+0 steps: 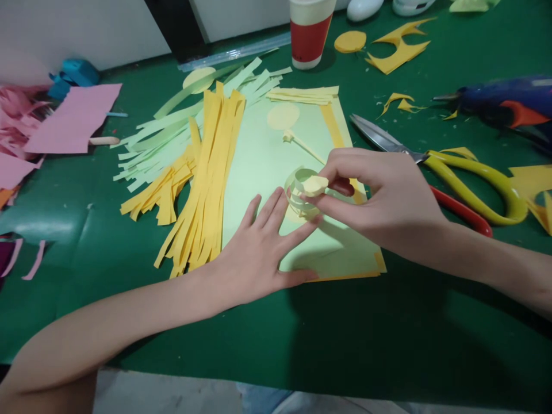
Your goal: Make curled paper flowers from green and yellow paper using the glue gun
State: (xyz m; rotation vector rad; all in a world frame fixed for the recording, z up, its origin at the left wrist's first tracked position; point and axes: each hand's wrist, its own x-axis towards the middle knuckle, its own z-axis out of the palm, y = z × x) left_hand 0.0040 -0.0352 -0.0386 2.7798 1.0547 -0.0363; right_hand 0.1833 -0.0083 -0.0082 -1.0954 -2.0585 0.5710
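Two hands at one sheet [254,167]: your left hand [254,253], holding nothing, fingers spread flat, likely steadies it beside the curl [307,172]; your right hand [383,195] pinches a yellow piece [316,184] there, perhaps the curl too.

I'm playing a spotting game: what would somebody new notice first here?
Probably the bright yellow paper strips, bunched beside the left hand. Next, the scissors with yellow and red handles, just beyond the right hand, and the red-and-white cup at the back of the green table.
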